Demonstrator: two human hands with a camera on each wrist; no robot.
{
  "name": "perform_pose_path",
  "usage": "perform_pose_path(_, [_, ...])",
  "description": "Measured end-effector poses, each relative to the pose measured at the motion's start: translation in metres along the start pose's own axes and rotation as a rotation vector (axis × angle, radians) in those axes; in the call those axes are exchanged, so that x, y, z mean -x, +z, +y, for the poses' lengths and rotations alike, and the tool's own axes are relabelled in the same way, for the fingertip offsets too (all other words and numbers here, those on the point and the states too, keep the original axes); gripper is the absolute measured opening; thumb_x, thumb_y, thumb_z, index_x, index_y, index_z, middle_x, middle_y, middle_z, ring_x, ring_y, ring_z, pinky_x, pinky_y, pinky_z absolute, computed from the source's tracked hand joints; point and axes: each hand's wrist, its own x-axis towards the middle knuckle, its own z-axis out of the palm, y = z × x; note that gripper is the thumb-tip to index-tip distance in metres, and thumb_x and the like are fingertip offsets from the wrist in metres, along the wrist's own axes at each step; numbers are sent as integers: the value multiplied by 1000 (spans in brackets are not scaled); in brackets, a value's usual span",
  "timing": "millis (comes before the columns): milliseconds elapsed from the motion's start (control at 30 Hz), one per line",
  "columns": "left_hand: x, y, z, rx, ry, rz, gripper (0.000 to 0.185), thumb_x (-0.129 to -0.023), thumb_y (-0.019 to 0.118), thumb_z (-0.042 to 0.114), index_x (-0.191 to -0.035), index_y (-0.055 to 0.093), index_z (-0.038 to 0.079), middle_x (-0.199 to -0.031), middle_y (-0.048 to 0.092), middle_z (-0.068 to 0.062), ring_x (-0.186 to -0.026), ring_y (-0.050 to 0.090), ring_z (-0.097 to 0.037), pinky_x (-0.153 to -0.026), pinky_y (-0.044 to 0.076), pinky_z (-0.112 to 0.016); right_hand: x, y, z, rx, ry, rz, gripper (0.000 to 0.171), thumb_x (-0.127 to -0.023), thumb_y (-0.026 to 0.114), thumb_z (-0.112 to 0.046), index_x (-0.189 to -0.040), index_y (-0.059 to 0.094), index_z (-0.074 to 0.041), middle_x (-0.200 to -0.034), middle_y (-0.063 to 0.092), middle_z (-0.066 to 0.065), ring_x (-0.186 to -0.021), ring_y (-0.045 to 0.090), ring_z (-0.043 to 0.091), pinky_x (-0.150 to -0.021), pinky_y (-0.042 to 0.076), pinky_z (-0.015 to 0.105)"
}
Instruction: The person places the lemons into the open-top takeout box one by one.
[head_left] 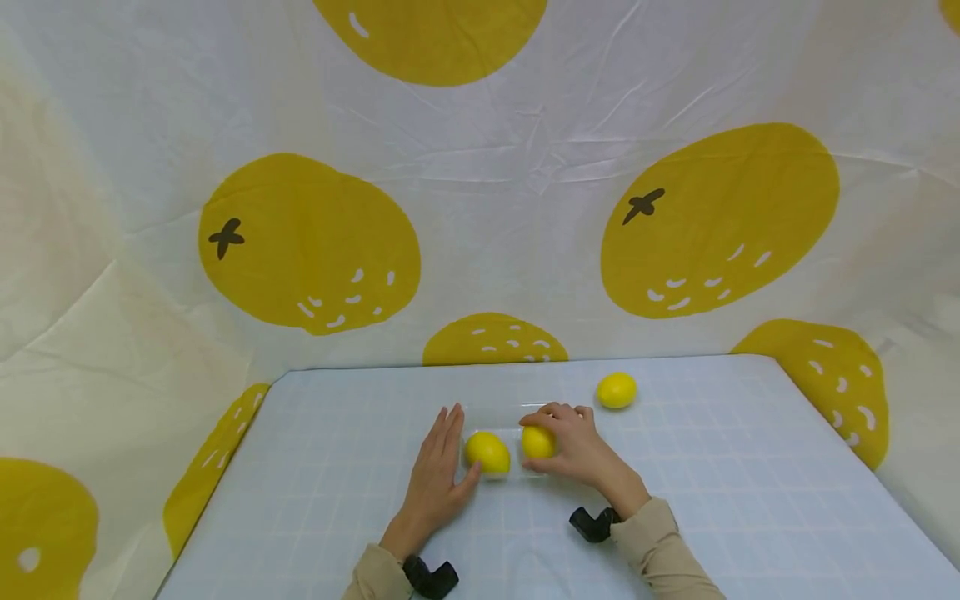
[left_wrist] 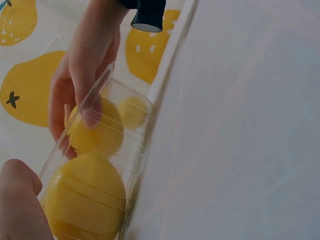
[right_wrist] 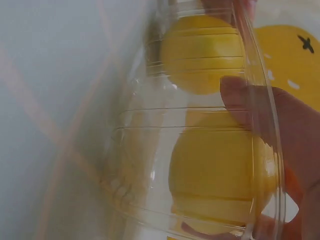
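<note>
A clear plastic container (left_wrist: 131, 90) with ribbed walls stands between the hands. One lemon (head_left: 486, 452) sits in its left part. My right hand (head_left: 576, 443) grips a second lemon (head_left: 537, 442) between thumb and fingers, inside the container at the right; in the right wrist view this lemon (right_wrist: 215, 175) shows through the clear wall. My left hand (head_left: 433, 477) lies along the container's left side with straight fingers, its thumb near the left lemon. In the left wrist view that thumb (left_wrist: 22, 200) is at the container's rim.
Another lemon (head_left: 617, 390) lies on the table near the back edge, beyond the right hand. A pale checked cloth covers the table (head_left: 322, 500). Behind it hangs a white curtain (head_left: 510, 233) printed with large yellow fruit. Black wrist devices (head_left: 431, 577) are worn at both cuffs.
</note>
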Motion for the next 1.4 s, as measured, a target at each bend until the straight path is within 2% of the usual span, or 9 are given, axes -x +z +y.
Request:
perform_pose_path(233, [1, -1, 2, 12, 14, 2, 75, -91, 57, 34, -152, 33, -4, -158, 34, -16, -144, 30, -41, -112, 29, -56, 0, 3, 1, 47, -2, -66, 47, -78, 81, -41, -118, 69, -21, -113, 61, 4, -104, 56, 23, -89, 27, 53])
perform_pose_path(433, [1, -2, 3, -4, 14, -4, 74, -92, 56, 34, -151, 34, -3, -157, 34, -15, -143, 31, -41, -113, 27, -53, 0, 4, 2, 29, -6, -89, 45, -79, 81, -41, -117, 69, -20, -115, 62, 3, -108, 55, 24, -92, 28, 56])
perform_pose_path(633, [1, -2, 2, -22, 18, 5, 74, -91, 56, 35, -150, 36, -4, -157, 36, -15, -143, 32, -41, -112, 29, -53, 0, 8, 8, -1, -50, -35, 29, -85, 75, -41, -105, 71, -20, -110, 64, -5, -107, 56, 21, -91, 28, 55])
perform_pose_path(800, [1, -1, 2, -14, 20, 3, 73, -91, 57, 35, -149, 37, -5, -157, 36, -16, -142, 32, -42, -112, 30, -55, 1, 13, 10, -59, -63, 2, 21, -91, 69, -39, -99, 71, -21, -107, 64, -6, -104, 55, 20, -90, 27, 56])
perform_pose_path(1033, [2, 0, 1, -10, 5, -23, 74, -92, 55, 35, -151, 34, -4, -159, 33, -13, -144, 30, -40, -114, 27, -53, 2, 13, 9, -119, -39, -5, 16, -88, 73, -30, -100, 72, -19, -109, 64, -5, -109, 55, 21, -94, 26, 59])
perform_pose_path(1167, [2, 0, 1, -17, 8, -25, 74, -93, 55, 35, -152, 32, -2, -159, 32, -13, -144, 30, -39, -114, 27, -53, 3, 14, 11, -110, -32, 8, 20, -89, 73, -33, -103, 73, -19, -111, 65, -5, -110, 55, 21, -95, 25, 60])
perform_pose_path(1400, [0, 1, 0, -21, 18, -17, 74, -92, 54, 35, -152, 33, -4, -158, 33, -14, -144, 30, -40, -114, 28, -54, 0, 17, 13, -56, -45, 126, 16, -87, 75, -31, -95, 74, -18, -98, 64, -7, -98, 55, 17, -93, 28, 55])
